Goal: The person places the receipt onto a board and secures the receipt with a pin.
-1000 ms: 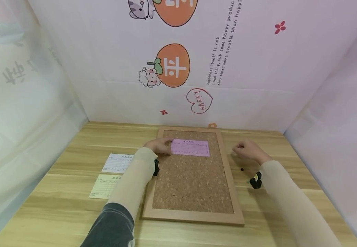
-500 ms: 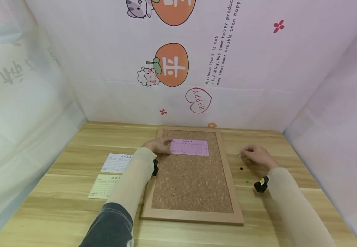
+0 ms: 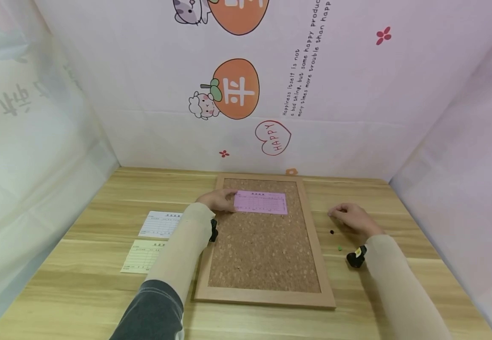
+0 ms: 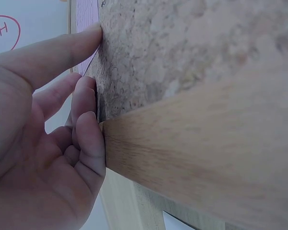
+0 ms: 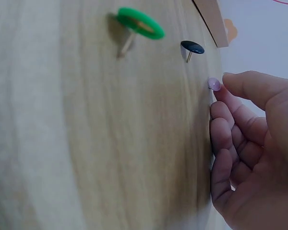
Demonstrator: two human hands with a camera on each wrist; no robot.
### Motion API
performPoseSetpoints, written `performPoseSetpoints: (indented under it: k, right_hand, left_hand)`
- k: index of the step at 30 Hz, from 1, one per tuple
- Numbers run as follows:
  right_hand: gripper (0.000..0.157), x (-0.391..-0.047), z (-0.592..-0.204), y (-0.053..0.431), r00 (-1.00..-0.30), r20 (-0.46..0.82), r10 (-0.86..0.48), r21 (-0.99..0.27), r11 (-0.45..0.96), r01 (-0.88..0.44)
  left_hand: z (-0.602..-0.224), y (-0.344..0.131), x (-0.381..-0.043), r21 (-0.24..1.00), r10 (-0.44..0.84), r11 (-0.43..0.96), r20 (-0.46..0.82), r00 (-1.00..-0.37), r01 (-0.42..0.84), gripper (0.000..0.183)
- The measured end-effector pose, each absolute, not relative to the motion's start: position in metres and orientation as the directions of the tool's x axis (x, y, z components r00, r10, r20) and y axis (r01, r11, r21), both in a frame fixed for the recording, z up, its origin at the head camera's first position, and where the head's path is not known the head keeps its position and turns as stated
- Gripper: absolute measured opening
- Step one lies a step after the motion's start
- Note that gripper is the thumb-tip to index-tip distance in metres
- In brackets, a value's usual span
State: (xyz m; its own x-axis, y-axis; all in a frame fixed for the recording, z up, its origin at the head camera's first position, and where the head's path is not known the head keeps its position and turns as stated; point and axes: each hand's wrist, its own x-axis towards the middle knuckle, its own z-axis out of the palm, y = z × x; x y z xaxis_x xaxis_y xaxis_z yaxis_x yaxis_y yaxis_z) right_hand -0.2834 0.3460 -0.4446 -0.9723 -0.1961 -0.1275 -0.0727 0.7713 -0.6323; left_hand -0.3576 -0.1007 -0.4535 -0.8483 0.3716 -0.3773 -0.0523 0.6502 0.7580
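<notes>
A pink-purple printed card (image 3: 260, 203) lies across the upper part of a wood-framed cork board (image 3: 265, 255). My left hand (image 3: 218, 200) holds the card's left end between thumb and index finger, and its other fingers curl against the board's frame (image 4: 149, 148). Right of the board, my right hand (image 3: 352, 217) is low over the table. Its thumb and index fingertips pinch a pale purple thumbtack (image 5: 214, 84), while the remaining fingers curl against the wood. A black thumbtack (image 5: 192, 47) and a green thumbtack (image 5: 140, 23) stand near that hand, points down.
Left of the board lie a white printed card (image 3: 158, 224) and a yellow one (image 3: 140, 256), both partly covered by the left sleeve (image 3: 182, 245). A printed cloth (image 3: 335, 141) hangs behind the wooden table (image 3: 89, 264), with pale cloth at both sides.
My right hand has shifted right and slightly nearer, away from the board, and its fingertips have come together at the purple thumbtack. The left hand and the card stay in place.
</notes>
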Motion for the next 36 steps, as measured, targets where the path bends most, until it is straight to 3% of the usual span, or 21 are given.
performPoseSetpoints:
  k: [13,23,36]
  right_hand:
    - [0.047,-0.282,-0.445,0.343,-0.971,-0.154,-0.182,-0.630,0.776,-0.046]
    - [0.041,-0.286,-0.439,0.343,-0.965,-0.179,-0.193,-0.669,0.743,-0.025]
    - [0.031,-0.290,-0.428,0.344,-0.949,-0.185,-0.257,-0.737,0.675,-0.039]
  left_hand:
    - [-0.451,-0.103,-0.351,0.763,0.402,0.647,-0.350,-0.846,-0.008,0.083]
    - [-0.417,-0.096,-0.320,0.768,0.399,0.640,-0.355,-0.846,-0.021,0.077]
    - [-0.420,-0.098,-0.328,0.765,0.406,0.644,-0.370,-0.836,-0.025,0.080]
